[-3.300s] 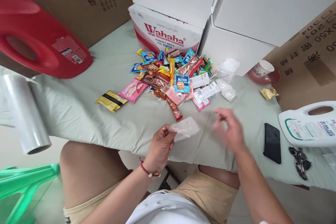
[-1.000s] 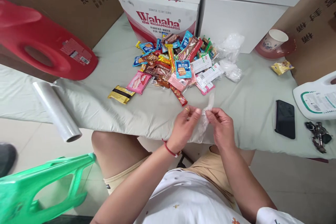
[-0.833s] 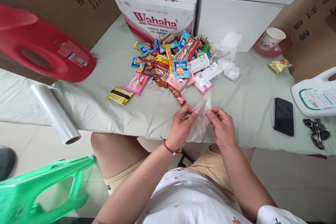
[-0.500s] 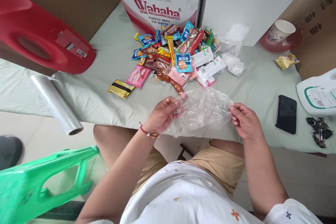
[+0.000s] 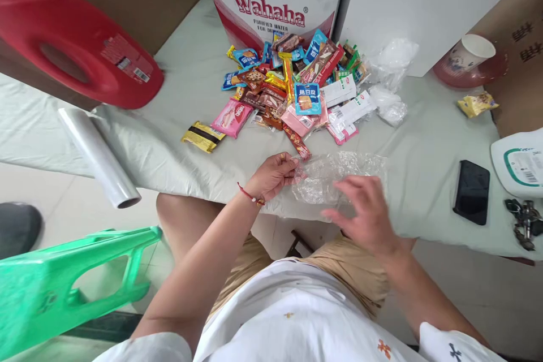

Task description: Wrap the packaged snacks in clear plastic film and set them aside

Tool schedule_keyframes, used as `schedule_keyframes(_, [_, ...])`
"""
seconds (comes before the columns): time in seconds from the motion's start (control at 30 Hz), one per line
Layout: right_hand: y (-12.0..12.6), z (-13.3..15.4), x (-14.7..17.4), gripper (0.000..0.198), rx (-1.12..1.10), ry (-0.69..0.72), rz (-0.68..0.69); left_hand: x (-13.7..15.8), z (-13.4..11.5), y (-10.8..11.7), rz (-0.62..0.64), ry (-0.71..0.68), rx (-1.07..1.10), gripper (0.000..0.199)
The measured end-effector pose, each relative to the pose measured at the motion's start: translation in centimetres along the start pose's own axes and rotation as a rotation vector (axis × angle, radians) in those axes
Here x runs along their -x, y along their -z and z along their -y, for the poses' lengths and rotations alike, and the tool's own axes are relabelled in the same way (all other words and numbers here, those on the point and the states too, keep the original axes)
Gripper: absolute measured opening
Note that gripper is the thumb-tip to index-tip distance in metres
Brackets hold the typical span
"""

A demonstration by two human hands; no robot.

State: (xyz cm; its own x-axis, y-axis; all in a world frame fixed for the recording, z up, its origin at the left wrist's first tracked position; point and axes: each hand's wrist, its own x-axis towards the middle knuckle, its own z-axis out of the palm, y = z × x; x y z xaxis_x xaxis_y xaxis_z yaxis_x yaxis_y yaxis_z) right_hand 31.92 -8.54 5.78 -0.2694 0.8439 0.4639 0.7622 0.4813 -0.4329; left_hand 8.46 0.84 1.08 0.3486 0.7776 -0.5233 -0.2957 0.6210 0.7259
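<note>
A crumpled clear plastic bag lies along the front edge of the cloth-covered table. At its left end my left hand pinches the film between thumb and fingers. My right hand hovers over the bag's right part, blurred by motion, with thumb and fingers apart and nothing in them. Just beyond the bag is a heap of wrapped snacks: a red-wrapped stick, a blue snack packet, a pink wafer packet and several others. A yellow-and-black packet lies at the heap's left.
Behind the heap stand a Wahaha carton and a white box. A film roll and red jug are left. At right are a phone, keys, a paper cup and a white bottle. A green stool stands lower left.
My right hand has let go of the bag's right edge and moved left and toward me, its fingers now apart. The bag lies flatter. My left hand keeps its pinch.
</note>
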Motion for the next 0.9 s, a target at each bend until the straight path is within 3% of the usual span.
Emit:
schedule_keyframes(0.07, [-2.2, 1.4, -0.1, 0.035, -0.004, 0.074, 0.09, 0.0, -0.1, -0.2, -0.004, -0.012, -0.01, 0.055])
schedule_keyframes(0.13, [-3.9, 1.7, -0.2, 0.014, -0.062, 0.041, 0.1, 0.1, -0.1, -0.4, -0.01, -0.023, -0.003, 0.056])
schedule_keyframes(0.23, [-4.9, 1.7, -0.5, 0.011, -0.301, -0.169, 0.054, 0.8, 0.1, -0.9, -0.052, -0.076, 0.059, 0.053])
schedule_keyframes(0.37, [-5.3, 2.4, -0.8, 0.015, -0.659, -0.584, -0.029, 2.9, 2.1, -1.9, -0.311, -0.307, 0.029, 0.039])
schedule_keyframes(0.43, [-5.5, 2.9, -0.9, 0.021, -0.804, -0.723, -0.047, 4.3, 3.7, -2.6, -0.376, -0.384, -0.047, 0.034])
schedule_keyframes(0.6, [-5.5, 3.9, -0.8, 0.027, -0.951, -0.791, -0.085, 7.3, 5.5, -4.1, -0.545, -0.622, -0.258, 0.023])
schedule_keyframes(0.63, [-5.3, 4.0, -0.7, 0.027, -0.963, -0.787, -0.095, 7.7, 5.4, -4.2, -0.551, -0.668, -0.291, 0.022])
schedule_keyframes(0.7, [-5.0, 4.2, -0.5, 0.028, -0.977, -0.785, -0.109, 8.3, 5.1, -4.5, -0.449, -0.692, -0.348, 0.02])
schedule_keyframes(0.8, [-4.6, 4.6, -0.4, 0.027, -0.944, -0.771, -0.112, 8.6, 4.7, -5.1, -0.25, -0.649, -0.398, 0.017])
schedule_keyframes(0.9, [-4.2, 4.8, -0.3, 0.025, -0.832, -0.705, -0.111, 8.2, 4.6, -5.9, -0.192, -0.616, -0.373, 0.02])
